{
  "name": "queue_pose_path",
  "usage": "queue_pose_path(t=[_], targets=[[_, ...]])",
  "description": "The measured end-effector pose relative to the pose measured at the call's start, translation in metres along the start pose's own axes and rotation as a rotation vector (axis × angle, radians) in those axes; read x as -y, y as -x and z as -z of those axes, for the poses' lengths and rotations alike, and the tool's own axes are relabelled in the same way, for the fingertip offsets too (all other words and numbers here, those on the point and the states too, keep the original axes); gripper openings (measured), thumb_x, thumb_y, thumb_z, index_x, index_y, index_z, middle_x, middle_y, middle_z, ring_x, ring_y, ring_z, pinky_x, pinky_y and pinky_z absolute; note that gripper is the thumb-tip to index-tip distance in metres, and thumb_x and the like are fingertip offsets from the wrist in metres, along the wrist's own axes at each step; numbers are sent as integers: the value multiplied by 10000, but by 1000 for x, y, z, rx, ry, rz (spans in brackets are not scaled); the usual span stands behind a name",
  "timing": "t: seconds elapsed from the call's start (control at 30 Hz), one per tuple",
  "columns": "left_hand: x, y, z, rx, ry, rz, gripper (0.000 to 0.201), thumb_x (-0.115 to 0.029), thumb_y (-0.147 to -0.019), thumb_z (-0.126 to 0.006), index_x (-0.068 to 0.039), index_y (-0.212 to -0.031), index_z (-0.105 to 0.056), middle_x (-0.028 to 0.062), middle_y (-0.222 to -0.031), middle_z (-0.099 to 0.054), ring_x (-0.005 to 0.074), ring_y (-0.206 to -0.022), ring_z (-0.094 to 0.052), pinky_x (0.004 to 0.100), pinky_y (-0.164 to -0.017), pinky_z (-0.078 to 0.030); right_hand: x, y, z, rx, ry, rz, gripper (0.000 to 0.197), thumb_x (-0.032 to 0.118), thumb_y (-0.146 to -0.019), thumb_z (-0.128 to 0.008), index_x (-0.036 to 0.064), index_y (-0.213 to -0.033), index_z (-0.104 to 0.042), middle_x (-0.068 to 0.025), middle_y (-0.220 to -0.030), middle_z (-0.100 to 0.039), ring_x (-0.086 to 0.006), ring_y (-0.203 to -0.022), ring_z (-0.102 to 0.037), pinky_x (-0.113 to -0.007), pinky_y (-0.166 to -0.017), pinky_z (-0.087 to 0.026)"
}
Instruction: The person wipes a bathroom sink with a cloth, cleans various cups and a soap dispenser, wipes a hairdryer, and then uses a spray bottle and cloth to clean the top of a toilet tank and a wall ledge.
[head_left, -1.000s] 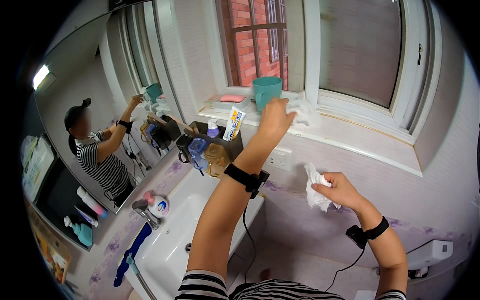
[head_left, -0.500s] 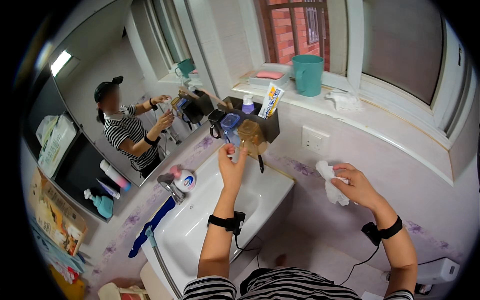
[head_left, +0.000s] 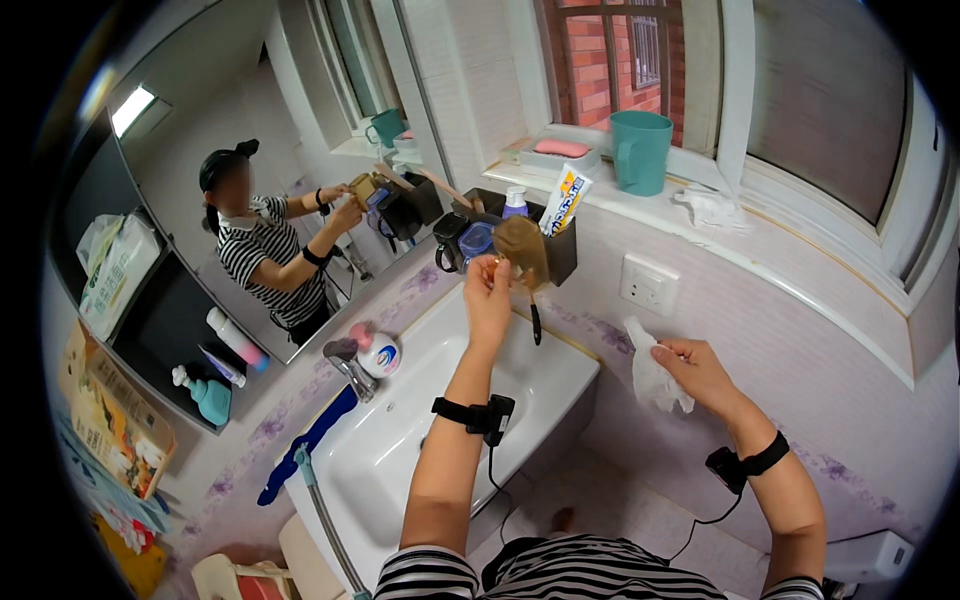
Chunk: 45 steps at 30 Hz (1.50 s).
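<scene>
Head view: left hand pinching one amber cup, right hand pinching one white tissue.
The cup, at the dark holder, looks light, stiff, perhaps slippery: grip its side. The tissue seems soft, tearable: hold its folds. Also counted: one black cup, one blue cup, one teal mug, a second tissue.

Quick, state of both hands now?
Left hand: curled beside the amber cup; grip cannot be told.
Right hand: closed, holding white tissue.
</scene>
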<state>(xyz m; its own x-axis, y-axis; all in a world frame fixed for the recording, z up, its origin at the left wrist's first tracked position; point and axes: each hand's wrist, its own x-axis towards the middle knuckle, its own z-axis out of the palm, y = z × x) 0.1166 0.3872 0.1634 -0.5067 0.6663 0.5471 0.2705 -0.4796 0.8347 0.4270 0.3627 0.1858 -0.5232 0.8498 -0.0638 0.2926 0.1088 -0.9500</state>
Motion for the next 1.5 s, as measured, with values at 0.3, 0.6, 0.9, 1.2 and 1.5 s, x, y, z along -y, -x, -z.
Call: queue_pose_path(t=[0.3, 0.6, 0.9, 1.2, 1.5], targets=[[-91, 42, -17, 269, 319, 23, 265, -31, -764, -659, -64, -916, -446, -42, -769, -415, 41, -673, -372, 165, -622, -342, 8, 17, 19, -342, 14, 562, 178, 148, -870, -551, -19, -909, -601, -105, -1146, -537, -172, -1028, -500, -272, -798, -431], [-133, 123, -74, 569, -149, -84, 484, -157, -559, -853, -69, -827, -461, -38, -677, -431, 64, -622, -348, 196, -559, -344, 63, 67, 11, -576, 438, 837, 122, 58, -766, -613, 30, -885, -619, -107, -968, -599, -221, -840, -605, -283, -704, -485], [-139, 160, -107, 577, -51, -114, 438, -109, -583, -833, -61, -754, -433, -36, -667, -432, 55, -601, -351, 196, -534, -345, 35, 125, 37, -362, 528, 786, 144, 67, -730, -629, 47, -872, -642, -92, -844, -587, -274, -666, -590, -335, -582, -485], [-154, 200, -137, 708, -90, -82, 428, -171, -565, -843, -41, -689, -454, 11, -652, -454, 85, -588, -383, 223, -532, -384, 33, 167, 53, -573, 573, 626, 106, 99, -727, -621, 20, -794, -600, -129, -754, -576, -296, -619, -569, -356, -541, -457], [-164, 206, -139, 668, 61, -29, 417, -145, -582, -836, -80, -679, -436, -53, -614, -383, 38, -572, -308, 193, -487, -285, 13, 219, 114, -656, 746, 407, 148, 102, -744, -618, 10, -859, -612, -118, -786, -605, -256, -641, -583, -303, -594, -474]])
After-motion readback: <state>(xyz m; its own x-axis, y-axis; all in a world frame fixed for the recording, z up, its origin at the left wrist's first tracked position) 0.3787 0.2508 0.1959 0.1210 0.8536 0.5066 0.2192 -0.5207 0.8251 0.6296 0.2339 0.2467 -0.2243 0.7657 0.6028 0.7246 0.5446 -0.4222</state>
